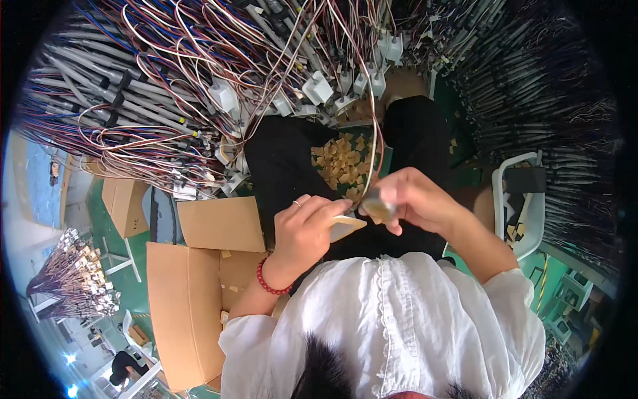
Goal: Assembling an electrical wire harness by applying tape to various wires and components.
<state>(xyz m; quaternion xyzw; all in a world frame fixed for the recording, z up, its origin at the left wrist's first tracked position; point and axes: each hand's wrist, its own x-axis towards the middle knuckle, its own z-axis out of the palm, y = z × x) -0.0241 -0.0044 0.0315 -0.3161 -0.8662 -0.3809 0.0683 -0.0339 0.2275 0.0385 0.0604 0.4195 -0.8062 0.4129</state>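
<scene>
My left hand (304, 229) is closed around a small white plastic piece (347, 228) with a tan face, held over my lap. Close beside it, my right hand (419, 203) grips a blurred, roundish brownish thing (380, 207), whose kind I cannot make out. A few brown and white wires (374, 126) run from the far bundle down to between my two hands; the fingers hide where they end. Beyond the hands, between my dark-trousered legs, lies a heap of small tan square pieces (342, 159).
Thick bundles of grey cables (100, 86) with loose wires and white plastic boxes (318, 88) fill the far side. An open cardboard box (186, 299) stands at my left, a white plastic bin (531, 229) at my right. More dark cables (531, 86) hang at far right.
</scene>
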